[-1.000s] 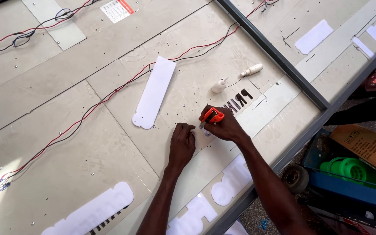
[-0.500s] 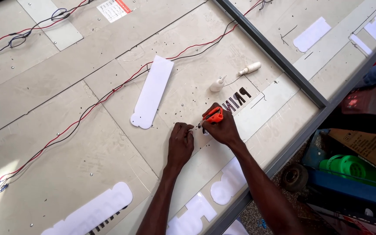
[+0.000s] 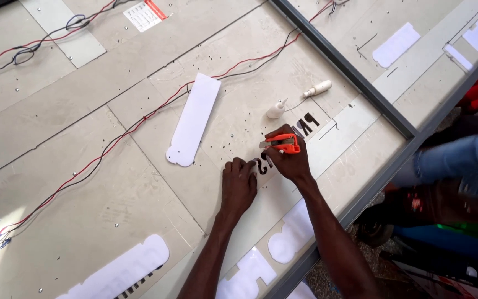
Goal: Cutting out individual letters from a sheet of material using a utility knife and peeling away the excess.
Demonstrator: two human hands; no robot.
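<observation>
My right hand [image 3: 290, 161] grips an orange utility knife [image 3: 281, 144], its blade pointing left just above small black cut-out letters [image 3: 262, 164] on the beige panel [image 3: 139, 182]. My left hand [image 3: 238, 185] lies flat on the panel, its fingertips touching the black letters from the left. More black letters [image 3: 307, 124] lie just beyond the knife.
A long white plastic strip [image 3: 193, 119] lies left of the hands. A small white glue bottle [image 3: 276, 109] and a white-handled tool [image 3: 316, 89] rest behind them. Red and black wires [image 3: 112, 141] cross the panel. White cut shapes [image 3: 283, 238] sit near the front edge. Another person [image 3: 460, 166] stands at right.
Both hands have stayed at the black letters. The knife has tilted slightly in my right hand. The person at right has moved further into view.
</observation>
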